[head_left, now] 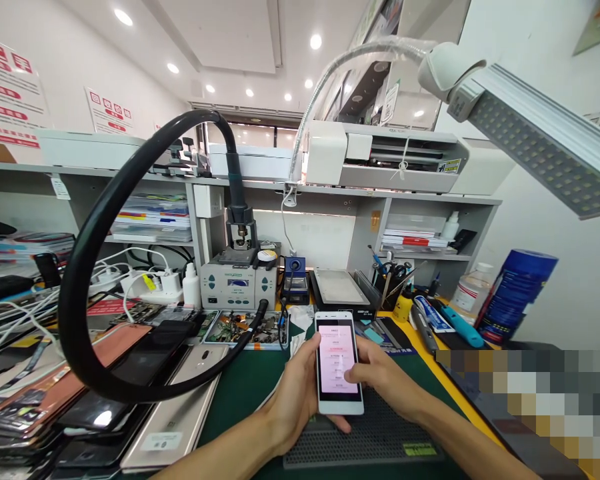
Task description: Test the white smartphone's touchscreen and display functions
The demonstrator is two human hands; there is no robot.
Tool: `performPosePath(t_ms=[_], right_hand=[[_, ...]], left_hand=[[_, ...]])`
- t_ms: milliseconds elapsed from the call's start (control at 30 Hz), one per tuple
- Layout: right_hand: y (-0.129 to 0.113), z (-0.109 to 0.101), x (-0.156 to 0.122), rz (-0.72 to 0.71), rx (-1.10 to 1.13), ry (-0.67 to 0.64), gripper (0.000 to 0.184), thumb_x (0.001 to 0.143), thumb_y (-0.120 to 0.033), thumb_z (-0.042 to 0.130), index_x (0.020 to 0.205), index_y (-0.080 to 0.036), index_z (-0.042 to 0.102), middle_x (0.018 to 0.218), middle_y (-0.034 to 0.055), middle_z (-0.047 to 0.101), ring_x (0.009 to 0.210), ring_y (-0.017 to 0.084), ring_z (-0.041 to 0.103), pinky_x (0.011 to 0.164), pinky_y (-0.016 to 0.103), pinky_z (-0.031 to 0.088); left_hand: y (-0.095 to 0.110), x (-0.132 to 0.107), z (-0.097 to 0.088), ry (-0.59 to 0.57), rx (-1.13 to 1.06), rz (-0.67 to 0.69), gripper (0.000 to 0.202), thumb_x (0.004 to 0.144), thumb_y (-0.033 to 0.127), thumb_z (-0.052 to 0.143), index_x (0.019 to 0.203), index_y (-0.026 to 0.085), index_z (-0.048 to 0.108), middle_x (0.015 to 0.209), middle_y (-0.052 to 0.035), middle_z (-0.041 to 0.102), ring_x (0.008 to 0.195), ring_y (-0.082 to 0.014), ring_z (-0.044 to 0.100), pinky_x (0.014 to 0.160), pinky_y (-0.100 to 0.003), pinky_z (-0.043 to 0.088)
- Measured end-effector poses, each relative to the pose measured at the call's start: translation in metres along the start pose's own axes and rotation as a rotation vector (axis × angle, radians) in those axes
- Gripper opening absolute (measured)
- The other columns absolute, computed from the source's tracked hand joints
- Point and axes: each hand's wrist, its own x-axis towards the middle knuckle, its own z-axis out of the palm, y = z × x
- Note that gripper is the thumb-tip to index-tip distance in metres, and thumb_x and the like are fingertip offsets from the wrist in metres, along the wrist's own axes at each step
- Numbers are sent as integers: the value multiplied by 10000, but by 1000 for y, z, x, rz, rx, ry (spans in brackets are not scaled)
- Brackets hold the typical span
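Note:
A white smartphone (336, 353) is held upright in front of me, its lit screen showing a pinkish page with lines of text too small to read. My left hand (294, 387) is closed around the phone's left edge, the fingers passing behind it and a fingertip showing below. On the right side, my right hand (383, 370) grips the edge with its fingers mostly hidden behind the phone. The right thumb lies on the lower right of the screen. Beneath the phone is a dark perforated mat (365, 443) on the green work surface (240, 400).
Stacked phones (180, 413) crowd the left side. A thick black hose (75, 267) loops from the hot-air station (239, 283). Behind the phone sits a flat heating plate (343, 287). Tools, bottles and a blue can (517, 293) stand right; an LED lamp (545, 133) hangs above.

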Motion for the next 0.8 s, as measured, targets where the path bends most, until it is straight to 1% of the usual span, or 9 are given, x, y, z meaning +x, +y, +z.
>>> performPosePath(t_ms=[100, 233, 300, 433, 633, 800], right_hand=[[-3, 0, -1, 3, 11, -5, 410, 667, -61, 530, 1056, -172, 593, 924, 21, 687, 874, 213, 612, 749, 319, 467], [-11, 2, -3, 41, 8, -30, 478, 672, -64, 517, 1134, -174, 575, 963, 36, 695, 901, 222, 611, 771, 331, 467], [-11, 2, -3, 28, 1, -24, 476, 657, -61, 516, 1115, -175, 581, 939, 30, 694, 885, 220, 608, 759, 324, 461], [-5, 1, -1, 6, 5, 1, 421, 641, -65, 531, 1042, -177, 594, 888, 15, 677, 836, 212, 594, 719, 309, 448], [0, 1, 0, 11, 35, 11, 409, 646, -63, 543, 1035, -180, 596, 909, 11, 668, 840, 212, 585, 716, 311, 441], [-2, 1, 0, 14, 44, 20, 411, 646, -63, 555, 1038, -179, 598, 915, 12, 669, 847, 216, 584, 714, 311, 439]], left_hand=[[-1, 1, 0, -4, 1, 0, 613, 890, 632, 401, 1278, 193, 580, 1149, -162, 629, 1027, -363, 607, 544, -375, 583], [-1, 1, 0, -9, 4, 4, 605, 894, 628, 393, 1273, 197, 583, 1154, -158, 625, 1023, -360, 607, 532, -369, 581], [0, 1, 0, -3, 9, 5, 612, 891, 633, 394, 1274, 195, 582, 1142, -159, 627, 1007, -354, 612, 535, -369, 581], [0, -1, 1, 0, 20, 3, 621, 889, 638, 388, 1280, 194, 577, 1109, -159, 626, 983, -344, 616, 540, -370, 581], [1, -1, 2, -8, 25, 5, 622, 889, 638, 384, 1266, 185, 583, 1048, -150, 615, 969, -337, 611, 541, -369, 580], [0, -1, 1, 5, 29, 16, 625, 895, 637, 368, 1287, 192, 565, 1053, -149, 610, 961, -324, 608, 526, -352, 577]])
